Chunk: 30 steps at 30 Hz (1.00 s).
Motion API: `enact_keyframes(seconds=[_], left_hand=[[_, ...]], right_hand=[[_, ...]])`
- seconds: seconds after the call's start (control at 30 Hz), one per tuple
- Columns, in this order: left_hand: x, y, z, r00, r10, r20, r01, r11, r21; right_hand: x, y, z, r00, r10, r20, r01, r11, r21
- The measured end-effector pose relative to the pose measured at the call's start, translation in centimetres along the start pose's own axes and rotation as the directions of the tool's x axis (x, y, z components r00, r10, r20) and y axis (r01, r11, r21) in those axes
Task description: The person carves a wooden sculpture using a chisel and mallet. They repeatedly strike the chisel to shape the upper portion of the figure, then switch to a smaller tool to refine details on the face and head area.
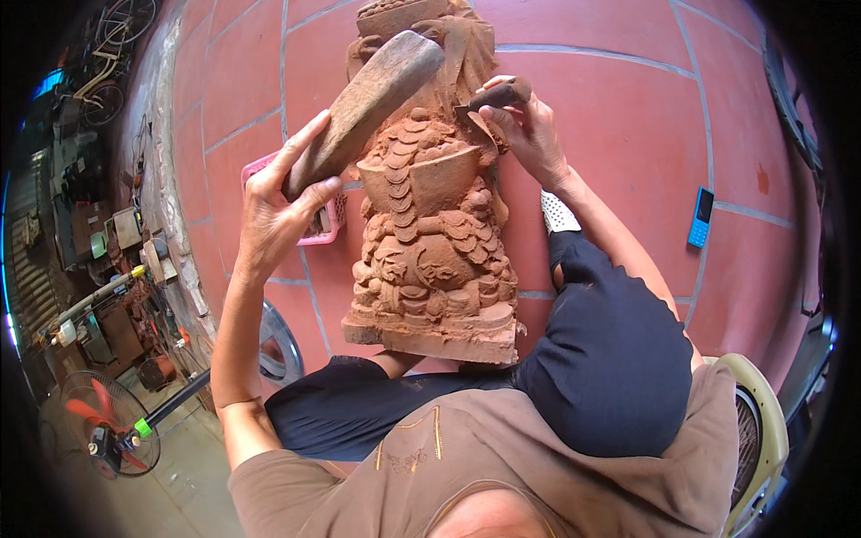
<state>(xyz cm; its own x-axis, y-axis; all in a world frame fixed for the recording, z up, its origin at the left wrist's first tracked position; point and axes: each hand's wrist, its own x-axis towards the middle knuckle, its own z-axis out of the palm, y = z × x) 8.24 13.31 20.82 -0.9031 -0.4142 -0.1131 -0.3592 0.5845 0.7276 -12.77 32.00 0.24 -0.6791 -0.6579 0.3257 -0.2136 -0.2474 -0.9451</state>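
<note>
A reddish-brown wood carving [439,260] lies on the floor in front of me, its broad base toward my lap. Its surface is cut with coin strings, a bowl shape and rounded forms. My left hand [278,197] is wrapped round the narrow end of a wooden mallet [377,103], whose thick end is raised over the carving's upper part. In my right hand [534,134] is a chisel [507,93] with a dark handle. Its short blade points left at the carving's upper right side; whether the edge touches wood I cannot tell.
A pink plastic basket [335,220] stands left of the carving, partly behind my left hand. On the red tiles to the right lies a blue phone [700,218]. A fan [103,412] with red blades, a bicycle [108,67] and clutter line the left side. A chair [767,430] is at lower right.
</note>
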Motion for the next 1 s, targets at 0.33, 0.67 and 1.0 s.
enact_keyframes(seconds=[0.33, 0.67, 1.0], left_hand=[[2.9, 3.4, 2.6, 0.949, 0.293, -0.118, -0.305, 0.947, -0.1], [5.5, 5.7, 3.4, 0.951, 0.253, 0.179, -0.306, 0.857, 0.414], [6.0, 6.3, 4.5, 0.957, 0.238, 0.168, -0.29, 0.829, 0.478]], right_hand=[[0.8, -0.3, 0.2, 0.999, 0.05, 0.011, -0.05, 0.998, -0.04], [0.7, 0.2, 0.0, 1.0, -0.011, -0.001, 0.011, 0.994, -0.111], [0.6, 1.3, -0.1, 1.0, -0.024, -0.003, 0.023, 0.991, -0.128]])
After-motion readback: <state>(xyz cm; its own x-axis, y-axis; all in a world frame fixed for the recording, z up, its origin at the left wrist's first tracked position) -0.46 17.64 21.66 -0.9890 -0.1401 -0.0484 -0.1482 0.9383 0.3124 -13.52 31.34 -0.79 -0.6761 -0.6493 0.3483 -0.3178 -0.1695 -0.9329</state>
